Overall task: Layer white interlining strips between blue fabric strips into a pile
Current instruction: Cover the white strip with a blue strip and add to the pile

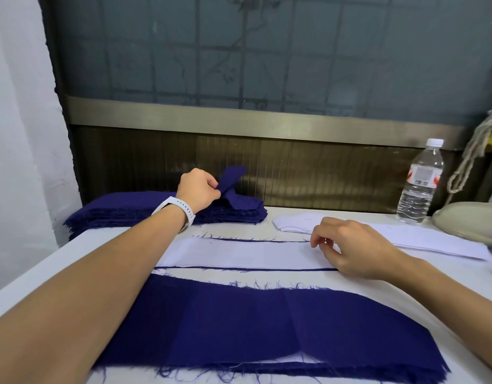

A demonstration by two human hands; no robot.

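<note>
Blue pile (239,328) nearest; left fingers (214,190) pinch blue strip (233,177) over stack (114,209).

Navy fabric strips (167,209), white interlining (239,253), white wristband (181,207)

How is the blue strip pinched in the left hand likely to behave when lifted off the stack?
Probably floppy: the blue strip bends where the left hand pinches it. Likely light, since a pinch alone raises its end. Frayed edges on the blue stack may snag it.
</note>
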